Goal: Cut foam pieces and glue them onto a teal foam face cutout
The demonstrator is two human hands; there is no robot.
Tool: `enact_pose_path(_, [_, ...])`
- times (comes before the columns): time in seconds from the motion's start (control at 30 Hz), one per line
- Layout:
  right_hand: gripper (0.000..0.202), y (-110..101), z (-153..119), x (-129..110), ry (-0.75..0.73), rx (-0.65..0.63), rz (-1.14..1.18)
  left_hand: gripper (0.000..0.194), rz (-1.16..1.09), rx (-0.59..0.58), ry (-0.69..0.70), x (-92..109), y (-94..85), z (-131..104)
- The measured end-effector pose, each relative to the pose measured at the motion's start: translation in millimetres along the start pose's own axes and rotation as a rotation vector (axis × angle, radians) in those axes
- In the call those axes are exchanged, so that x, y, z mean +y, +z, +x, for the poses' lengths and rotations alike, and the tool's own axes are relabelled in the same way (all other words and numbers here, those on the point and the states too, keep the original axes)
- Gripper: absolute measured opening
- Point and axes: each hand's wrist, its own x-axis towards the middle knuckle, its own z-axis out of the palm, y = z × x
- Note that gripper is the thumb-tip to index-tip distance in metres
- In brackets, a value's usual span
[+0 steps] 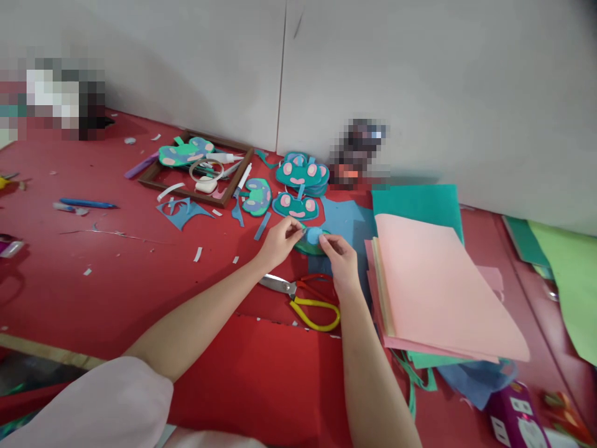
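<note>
Between my two hands is a small round light-blue felt piece, above a green felt shape. My left hand has its thumb and fingers pinched at the piece's left edge. From the other side, my right hand pinches its right edge. Just beyond lies a green frog-like face cutout with pink eyes and mouth, and a stack of similar faces sits behind it. Scissors with one red and one yellow handle lie below my hands.
A wooden frame tray holds tape, tubes and a felt shape. Pink sheets are stacked at right, near a blue sheet. Blue scraps and a blue pen lie left. A purple box is front right.
</note>
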Motion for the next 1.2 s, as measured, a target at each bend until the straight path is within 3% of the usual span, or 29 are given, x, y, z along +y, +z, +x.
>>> enact_pose_path(0.23, [0.026, 4.2, -3.3, -2.4, -0.042, 0.034, -0.064, 0.009, 0.036, -0.048, 0.025, 4.1, -0.1, -1.2])
enact_pose_path(0.4, [0.03, -7.6, 5.0, 3.8, -0.111, 0.311, -0.105, 0.005, 0.277, 0.099, 0.087, -0.4, -5.6, 0.8])
enact_pose_path(0.5, [0.032, -14.8, 9.1, 7.2, -0.09, 0.394, -0.11, 0.012, 0.411, 0.089, 0.054, -4.3, -6.9, -0.1])
enact_pose_path(0.77, [0.034, -12.9, 8.4, 8.5, -0.081, 0.27, -0.215, 0.013, 0.558, 0.038, 0.098, -8.7, -5.2, -3.1])
enact_pose_path(0.93, [0.035, -10.0, 6.2, 5.5, -0.1, 0.224, -0.282, 0.008, 0.46, 0.086, 0.1, 0.7, -4.0, -2.9])
enact_pose_path(1.2, [0.03, -2.2, -1.9, -3.3, -0.201, 0.068, -0.382, 0.018, 0.331, -0.012, 0.131, 10.1, -2.0, -3.6])
